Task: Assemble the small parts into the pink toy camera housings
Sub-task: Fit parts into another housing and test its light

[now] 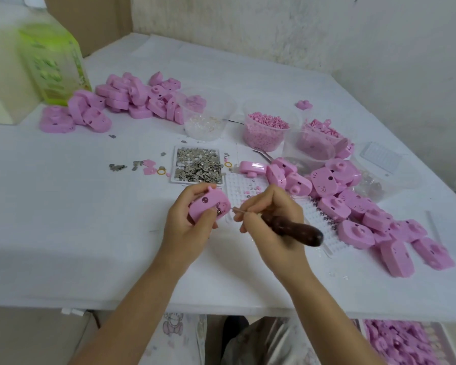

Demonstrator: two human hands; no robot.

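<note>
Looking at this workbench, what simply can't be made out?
All in the head view:
1. The small part on the pink housing: too small to identify; the left hand hides the housing's underside.
2. The tool in the right hand: its metal tip is thin and blurred.
3. The green bottle: label blurred.
4. The pink parts below the table: cut off by the bottom edge.

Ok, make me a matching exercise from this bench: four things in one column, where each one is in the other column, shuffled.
Things:
1. pink housing being worked on
2. wooden-handled tool
3. tray of metal bits
4. tub of pink pellets

Places:
A. held in the right hand
B. middle of the table
C. held in the left hand
D. further back, right of the tray

Pairs: 1-C, 2-A, 3-B, 4-D
</note>
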